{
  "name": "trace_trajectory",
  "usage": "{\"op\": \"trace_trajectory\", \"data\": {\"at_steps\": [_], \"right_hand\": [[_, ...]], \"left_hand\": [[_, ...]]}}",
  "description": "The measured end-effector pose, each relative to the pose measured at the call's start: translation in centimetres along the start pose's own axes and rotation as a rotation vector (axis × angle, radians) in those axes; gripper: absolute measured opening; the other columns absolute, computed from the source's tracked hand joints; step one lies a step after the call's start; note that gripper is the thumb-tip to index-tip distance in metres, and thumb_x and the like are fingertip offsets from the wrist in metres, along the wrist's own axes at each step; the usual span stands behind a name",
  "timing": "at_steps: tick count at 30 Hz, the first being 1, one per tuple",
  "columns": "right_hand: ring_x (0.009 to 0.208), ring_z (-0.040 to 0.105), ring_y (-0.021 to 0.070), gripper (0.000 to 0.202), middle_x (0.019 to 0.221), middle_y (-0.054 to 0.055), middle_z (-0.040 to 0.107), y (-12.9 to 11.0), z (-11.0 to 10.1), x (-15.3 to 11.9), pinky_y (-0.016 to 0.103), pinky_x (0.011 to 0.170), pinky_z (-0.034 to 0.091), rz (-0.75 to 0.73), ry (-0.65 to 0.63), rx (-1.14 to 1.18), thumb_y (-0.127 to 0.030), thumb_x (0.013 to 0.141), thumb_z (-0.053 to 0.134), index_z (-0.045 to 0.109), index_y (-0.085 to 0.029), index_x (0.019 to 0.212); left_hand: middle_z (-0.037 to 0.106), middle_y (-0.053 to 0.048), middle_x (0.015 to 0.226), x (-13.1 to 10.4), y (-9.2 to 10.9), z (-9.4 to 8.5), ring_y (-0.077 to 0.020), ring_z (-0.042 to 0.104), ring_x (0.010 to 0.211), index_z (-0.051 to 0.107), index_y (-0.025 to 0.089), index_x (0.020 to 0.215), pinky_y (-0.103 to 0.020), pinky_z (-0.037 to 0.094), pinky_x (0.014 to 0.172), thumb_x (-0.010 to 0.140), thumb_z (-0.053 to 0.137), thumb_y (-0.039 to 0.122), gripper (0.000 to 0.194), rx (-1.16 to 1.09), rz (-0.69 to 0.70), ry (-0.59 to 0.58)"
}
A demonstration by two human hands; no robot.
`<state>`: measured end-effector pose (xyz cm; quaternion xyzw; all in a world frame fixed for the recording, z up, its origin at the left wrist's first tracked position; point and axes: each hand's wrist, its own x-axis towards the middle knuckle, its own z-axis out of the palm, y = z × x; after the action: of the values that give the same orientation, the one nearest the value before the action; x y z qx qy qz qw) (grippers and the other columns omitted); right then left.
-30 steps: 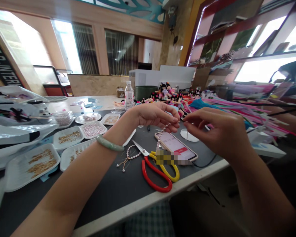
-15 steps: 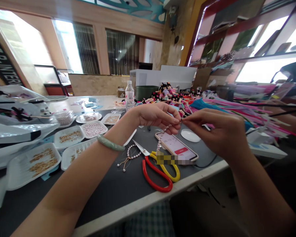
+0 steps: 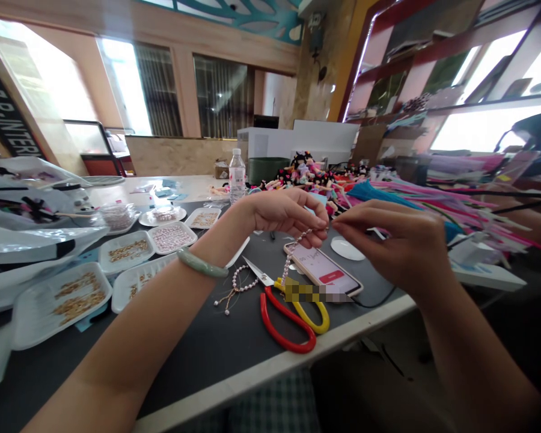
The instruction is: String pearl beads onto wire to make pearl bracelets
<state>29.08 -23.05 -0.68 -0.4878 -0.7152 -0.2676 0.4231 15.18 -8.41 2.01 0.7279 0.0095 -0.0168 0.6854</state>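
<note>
My left hand [image 3: 291, 213] pinches one end of a pale beaded strand [image 3: 291, 255], which hangs down past a phone [image 3: 327, 270] toward the scissors. Just to the right, my right hand [image 3: 394, 234] has thumb and forefinger pressed together near that end; whatever they grip is too small to make out. Below lie scissors [image 3: 291, 322] with one red and one yellow handle. A finished-looking beaded bracelet [image 3: 246, 282] with dangling cord ends rests beside the blades. Part of the strand's lower end is hidden by a blurred patch.
White trays [image 3: 22, 325] with gold-coloured pieces and a tray of pinkish beads [image 3: 172, 237] stand on the left. A water bottle [image 3: 237, 177], a heap of small dolls [image 3: 304, 168] and pink and blue strips [image 3: 415, 204] are behind. A white disc [image 3: 347, 248] lies near the phone.
My fingertips have come slightly apart, and my right hand sits a little lower. The beaded strand has swung slightly to the left.
</note>
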Motion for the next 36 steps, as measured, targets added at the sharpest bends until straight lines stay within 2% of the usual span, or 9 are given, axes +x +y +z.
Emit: {"op": "trace_trajectory", "data": {"at_steps": [8, 17, 22, 27, 36], "right_hand": [[0.06, 0.06, 0.0145, 0.009, 0.071, 0.001, 0.067, 0.0, 0.3, 0.0, 0.026, 0.054, 0.046, -0.008, -0.031, 0.001, -0.019, 0.077, 0.06, 0.065, -0.023, 0.07], [0.058, 0.057, 0.0129, 0.007, 0.069, 0.001, 0.065, 0.0, 0.1, 0.0, 0.027, 0.056, 0.044, 0.078, 0.0, 0.055, -0.018, 0.075, 0.062, 0.064, -0.021, 0.069], [0.058, 0.056, 0.0128, 0.005, 0.066, 0.0, 0.063, 0.0, 0.5, 0.0, 0.026, 0.054, 0.045, 0.249, -0.019, 0.168, -0.019, 0.073, 0.062, 0.065, -0.02, 0.069], [0.052, 0.055, 0.0123, 0.003, 0.061, 0.0, 0.062, 0.4, 1.0, 0.0, 0.025, 0.048, 0.044, 0.468, -0.058, 0.397, -0.022, 0.069, 0.064, 0.065, -0.02, 0.066], [0.048, 0.05, 0.0124, 0.012, 0.052, 0.0, 0.055, 0.9, 1.7, -0.3, 0.028, 0.048, 0.04, 0.661, -0.122, 0.702, -0.024, 0.069, 0.066, 0.064, -0.024, 0.057]], "left_hand": [[0.067, -0.004, 0.073, -0.1, 0.4, 0.3, -0.0127, 0.065, 0.066, 0.059, 0.013, 0.076, -0.029, 0.054, 0.07, 0.065, 0.073, 0.019, 0.018, 0.02, -0.007, -0.013], [0.067, -0.004, 0.074, -0.1, 0.1, 0.1, -0.013, 0.066, 0.066, 0.059, 0.013, 0.077, -0.027, 0.053, 0.067, 0.066, 0.071, 0.018, 0.018, 0.018, 0.001, -0.029], [0.066, -0.003, 0.074, 0.0, 0.1, 0.1, -0.0124, 0.066, 0.068, 0.059, 0.014, 0.081, -0.027, 0.052, 0.069, 0.068, 0.07, 0.018, 0.018, 0.028, 0.004, -0.026], [0.067, -0.003, 0.076, 0.0, 0.1, 0.0, -0.012, 0.066, 0.069, 0.059, 0.014, 0.08, -0.026, 0.052, 0.07, 0.071, 0.067, 0.019, 0.013, 0.072, 0.01, -0.03], [0.067, -0.003, 0.076, 0.0, 0.1, 0.0, -0.012, 0.065, 0.07, 0.061, 0.015, 0.079, -0.028, 0.05, 0.072, 0.066, 0.071, 0.019, 0.017, 0.078, 0.017, 0.028]]}}
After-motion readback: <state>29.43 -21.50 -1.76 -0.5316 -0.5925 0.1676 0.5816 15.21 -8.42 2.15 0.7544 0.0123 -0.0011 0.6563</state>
